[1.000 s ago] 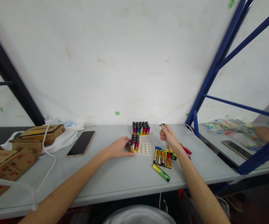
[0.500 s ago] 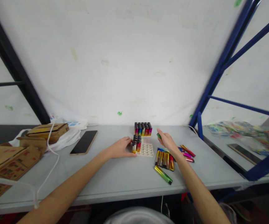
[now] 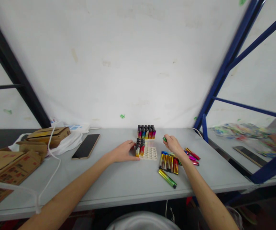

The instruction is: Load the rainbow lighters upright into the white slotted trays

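- Lowered and turned over since 1 second ago, the right hand (image 3: 172, 143) is curled tightly on a shiny green lighter (image 3: 164, 139) (mostly hidden in the fist), above and right of an off-white tray with round holes (image 3: 150, 154).
- Left hand (image 3: 123, 151) has stayed at the tray's left end, thumb and fingers apart around it; whether they grip, I cannot tell.
- Grey flat tabletop (image 3: 118, 183) shows between the tray and front edge, and leftward to a black-screened phone (image 3: 85, 146).
- Upright black-topped lighters (image 3: 140, 147) fill the tray's left end; its right holes are open.
- Behind, near the white wall (image 3: 138, 64), stands 1 block of black-topped multicoloured lighters (image 3: 146, 132).
- Loose metallic lighters (image 3: 168, 162) lie right of the tray, partly under the forearm; 1 yellow-green lighter (image 3: 167, 178) lies nearest the front edge.
- Blue metal post (image 3: 212, 92) bounds the right side; brown cardboard boxes (image 3: 8, 166) and a white cable (image 3: 54, 172) crowd the left.
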The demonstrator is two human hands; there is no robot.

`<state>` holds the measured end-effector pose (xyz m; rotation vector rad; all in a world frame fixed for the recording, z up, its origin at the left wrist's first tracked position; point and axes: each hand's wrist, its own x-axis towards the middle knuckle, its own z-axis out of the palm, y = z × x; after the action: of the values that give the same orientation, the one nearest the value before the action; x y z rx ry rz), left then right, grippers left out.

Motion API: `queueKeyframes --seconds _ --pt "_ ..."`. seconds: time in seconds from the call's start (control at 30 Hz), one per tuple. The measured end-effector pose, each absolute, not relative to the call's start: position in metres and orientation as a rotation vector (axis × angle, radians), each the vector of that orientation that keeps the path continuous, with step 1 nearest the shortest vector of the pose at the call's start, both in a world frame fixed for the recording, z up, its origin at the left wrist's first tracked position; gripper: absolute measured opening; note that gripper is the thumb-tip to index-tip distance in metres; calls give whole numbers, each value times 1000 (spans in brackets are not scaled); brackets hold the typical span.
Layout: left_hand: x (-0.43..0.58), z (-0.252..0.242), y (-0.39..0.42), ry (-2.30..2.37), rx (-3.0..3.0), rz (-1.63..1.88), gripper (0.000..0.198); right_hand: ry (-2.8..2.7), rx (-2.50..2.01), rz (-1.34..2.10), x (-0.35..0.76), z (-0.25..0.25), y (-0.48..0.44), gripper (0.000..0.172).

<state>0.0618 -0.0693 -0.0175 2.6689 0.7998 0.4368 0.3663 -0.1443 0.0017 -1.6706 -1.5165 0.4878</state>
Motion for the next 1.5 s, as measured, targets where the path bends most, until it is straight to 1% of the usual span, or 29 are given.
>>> queueKeyframes --seconds 0.1,0.23,0.33,0.47,0.53,0.6,0.73,0.8,0.87,0.97,1.03,1.1,1.27,1.37,1.5 --pt "62 -18 -70 799 2662 445 63 -1371 -1683 621 362 3 -146 50" --pt "62 -17 -70 793 2653 462 64 -1352 -1598 675 352 7 -150 56" --pt "62 -17 -70 798 2645 459 64 -1405 -1625 645 351 7 -151 53" --pt "62 -16 -70 805 2649 432 64 -1460 -1789 503 357 5 -147 45" --pt "62 -16 -70 806 2648 441 64 -1505 -1813 479 360 3 -146 45" --pt "62 -16 -70 805 2650 458 64 -1542 -1807 461 361 3 -146 49" --pt "62 -18 -70 795 2660 466 63 -1610 -1712 363 355 5 -152 65" --pt "62 -17 -70 790 2667 465 63 -1660 -1645 330 352 6 -154 69" --pt "62 -17 -70 790 2670 466 63 -1724 -1577 312 350 4 -154 65" --pt "62 -16 -71 795 2657 478 63 -1870 -1450 300 350 2 -153 49" --pt "62 -16 -71 800 2653 483 63 -1963 -1367 341 351 3 -153 40" --pt "62 -18 -70 798 2663 480 64 -2004 -1293 422 349 7 -156 35" --pt "62 -19 -69 788 2683 462 63 -2092 -1172 507 341 20 -172 31" --pt "62 -18 -69 785 2685 447 65 -2129 -1230 531 339 23 -179 35" --pt "62 -17 -69 781 2674 444 65 -2054 -1202 665 340 24 -180 37"
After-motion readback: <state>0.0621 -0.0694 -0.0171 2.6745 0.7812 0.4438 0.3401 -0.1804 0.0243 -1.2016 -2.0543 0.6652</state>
